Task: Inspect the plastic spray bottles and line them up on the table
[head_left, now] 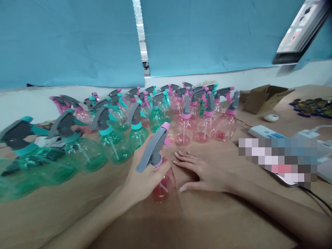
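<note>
My left hand (pixel 147 176) is wrapped round the neck of a pink spray bottle (pixel 164 188) with a grey trigger head and pink nozzle. The bottle stands near the middle of the brown tabletop (pixel 202 221), tilted slightly, and its upper body is partly hidden by my fingers. To its right, my right hand (pixel 198 169) lies flat on the table with fingers spread, holding nothing. Just beyond stand pink spray bottles (pixel 204 129) in a row. Left of my left hand is a row of green spray bottles (pixel 114 147) with grey and turquoise heads.
More pink and green spray bottles (pixel 155 112) crowd the back by the wall. At right are an opened cardboard box (pixel 264 98), a pile of small dark pieces (pixel 312 107), a white mouse-like object (pixel 271 118), a power strip (pixel 264 132) and a blurred-out device with a cable.
</note>
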`<state>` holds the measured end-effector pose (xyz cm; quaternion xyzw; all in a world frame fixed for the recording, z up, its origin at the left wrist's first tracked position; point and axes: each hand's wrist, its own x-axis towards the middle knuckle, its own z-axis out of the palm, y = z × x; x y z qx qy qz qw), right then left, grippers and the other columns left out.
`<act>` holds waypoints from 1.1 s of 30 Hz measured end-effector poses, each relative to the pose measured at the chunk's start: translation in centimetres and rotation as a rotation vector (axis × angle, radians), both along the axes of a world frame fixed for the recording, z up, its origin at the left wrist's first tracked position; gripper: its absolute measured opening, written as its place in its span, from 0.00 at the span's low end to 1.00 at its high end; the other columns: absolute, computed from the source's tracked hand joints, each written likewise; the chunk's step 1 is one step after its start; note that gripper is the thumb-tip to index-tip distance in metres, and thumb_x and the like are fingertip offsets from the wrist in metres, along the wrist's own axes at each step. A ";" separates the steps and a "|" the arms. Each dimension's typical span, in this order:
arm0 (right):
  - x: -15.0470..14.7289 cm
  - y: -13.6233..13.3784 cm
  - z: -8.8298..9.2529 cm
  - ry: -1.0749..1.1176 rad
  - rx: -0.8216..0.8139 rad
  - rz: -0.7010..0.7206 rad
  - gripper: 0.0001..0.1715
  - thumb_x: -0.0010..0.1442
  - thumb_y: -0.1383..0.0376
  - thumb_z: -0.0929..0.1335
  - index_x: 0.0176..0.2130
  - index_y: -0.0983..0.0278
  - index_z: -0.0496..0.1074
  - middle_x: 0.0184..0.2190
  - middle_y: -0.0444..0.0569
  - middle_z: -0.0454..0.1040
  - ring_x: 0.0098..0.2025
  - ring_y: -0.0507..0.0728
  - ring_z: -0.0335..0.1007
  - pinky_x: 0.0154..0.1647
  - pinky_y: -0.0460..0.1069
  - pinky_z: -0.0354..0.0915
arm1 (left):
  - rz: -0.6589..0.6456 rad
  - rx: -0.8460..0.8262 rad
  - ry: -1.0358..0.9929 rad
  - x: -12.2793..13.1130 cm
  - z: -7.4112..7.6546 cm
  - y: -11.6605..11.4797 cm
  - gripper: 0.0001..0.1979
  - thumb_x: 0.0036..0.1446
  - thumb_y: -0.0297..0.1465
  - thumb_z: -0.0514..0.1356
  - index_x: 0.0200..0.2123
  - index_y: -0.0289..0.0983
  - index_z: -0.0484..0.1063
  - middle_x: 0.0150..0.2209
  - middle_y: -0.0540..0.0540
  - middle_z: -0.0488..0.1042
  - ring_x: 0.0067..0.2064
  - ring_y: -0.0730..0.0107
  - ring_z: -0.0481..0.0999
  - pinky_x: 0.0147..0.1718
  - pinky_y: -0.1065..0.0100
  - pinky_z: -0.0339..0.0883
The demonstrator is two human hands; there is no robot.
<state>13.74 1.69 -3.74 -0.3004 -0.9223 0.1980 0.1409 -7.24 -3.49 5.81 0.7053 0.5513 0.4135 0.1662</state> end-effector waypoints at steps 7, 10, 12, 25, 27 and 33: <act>0.0 -0.1 0.2 -0.007 -0.002 -0.002 0.49 0.54 0.40 0.64 0.64 0.62 0.53 0.66 0.50 0.45 0.68 0.61 0.38 0.66 0.59 0.41 | -0.062 -0.047 -0.078 0.1 -0.4 0.5 0.22 0.48 0.26 0.55 0.49 0.43 0.65 0.37 0.50 0.76 0.33 0.65 0.76 0.36 0.66 0.71; 0.0 -0.1 0.1 0.008 0.005 -0.005 0.48 0.54 0.40 0.64 0.64 0.62 0.53 0.66 0.50 0.46 0.67 0.61 0.39 0.66 0.59 0.42 | -0.091 -0.032 -0.093 0.1 -0.5 0.5 0.25 0.48 0.25 0.54 0.52 0.44 0.62 0.37 0.50 0.76 0.34 0.67 0.76 0.38 0.65 0.71; 0.0 -0.1 0.0 0.018 0.017 0.000 0.47 0.54 0.40 0.64 0.64 0.60 0.53 0.66 0.50 0.46 0.67 0.61 0.40 0.66 0.59 0.43 | -0.085 -0.033 -0.088 0.1 -0.6 0.5 0.24 0.49 0.25 0.54 0.51 0.44 0.62 0.33 0.51 0.75 0.31 0.67 0.75 0.35 0.65 0.71; -0.2 -0.2 -0.1 0.023 0.018 -0.017 0.48 0.54 0.41 0.65 0.65 0.58 0.50 0.66 0.50 0.46 0.67 0.62 0.40 0.66 0.60 0.43 | -0.038 -0.033 -0.047 0.2 -0.9 0.4 0.14 0.50 0.27 0.54 0.42 0.42 0.65 0.24 0.54 0.71 0.26 0.69 0.72 0.25 0.68 0.64; -0.2 -0.2 -0.1 0.027 0.015 -0.016 0.48 0.54 0.41 0.65 0.65 0.58 0.50 0.66 0.49 0.45 0.67 0.62 0.40 0.66 0.60 0.42 | -0.037 -0.030 -0.052 0.1 -0.9 0.4 0.14 0.50 0.27 0.55 0.42 0.43 0.65 0.25 0.54 0.71 0.26 0.69 0.72 0.25 0.68 0.63; -0.3 -0.1 -0.2 0.012 0.004 -0.010 0.48 0.54 0.41 0.65 0.65 0.58 0.49 0.66 0.50 0.46 0.67 0.62 0.39 0.66 0.61 0.43 | -0.069 -0.012 -0.065 0.1 -1.1 0.6 0.13 0.51 0.27 0.55 0.41 0.43 0.64 0.26 0.54 0.69 0.28 0.69 0.71 0.27 0.69 0.64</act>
